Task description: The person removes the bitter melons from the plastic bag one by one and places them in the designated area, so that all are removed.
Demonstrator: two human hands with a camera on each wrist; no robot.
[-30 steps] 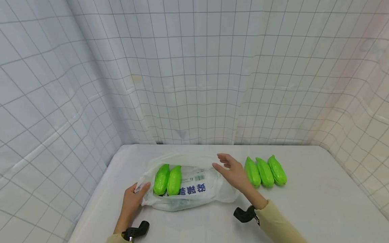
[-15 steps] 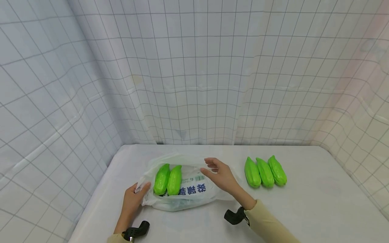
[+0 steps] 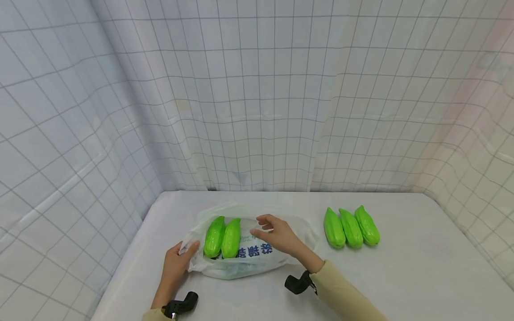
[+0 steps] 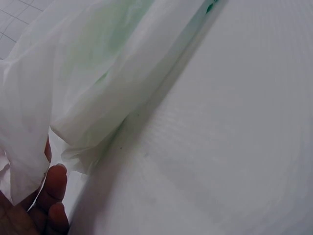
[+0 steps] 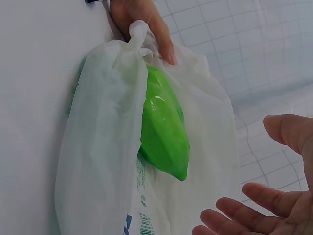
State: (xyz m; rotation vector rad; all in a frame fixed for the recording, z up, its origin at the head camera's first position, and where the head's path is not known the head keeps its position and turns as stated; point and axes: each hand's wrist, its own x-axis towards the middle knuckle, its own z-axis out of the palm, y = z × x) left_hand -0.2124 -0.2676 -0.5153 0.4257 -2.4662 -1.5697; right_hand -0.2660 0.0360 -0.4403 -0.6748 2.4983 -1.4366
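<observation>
A thin white plastic bag (image 3: 249, 254) with blue print lies on the white table (image 3: 401, 276). Two bright green gourds (image 3: 222, 237) lie inside its mouth; one green gourd (image 5: 164, 129) shows through the film in the right wrist view. My left hand (image 3: 179, 261) pinches the bag's left edge (image 4: 34, 171), also seen as the left hand (image 5: 142, 22) from the right wrist. My right hand (image 3: 275, 234) hovers over the bag's opening, fingers (image 5: 244, 208) spread and holding nothing. Three more green gourds (image 3: 350, 227) lie side by side to the right of the bag.
White gridded curtains (image 3: 257, 98) enclose the table at the back and both sides. Black wrist mounts (image 3: 297, 284) sit on both forearms. Bare tabletop (image 4: 234, 137) stretches in front of the bag and right of the three gourds.
My right hand has moved left, from beside the three loose gourds to above the bag's opening. The left hand and the bag have stayed put.
</observation>
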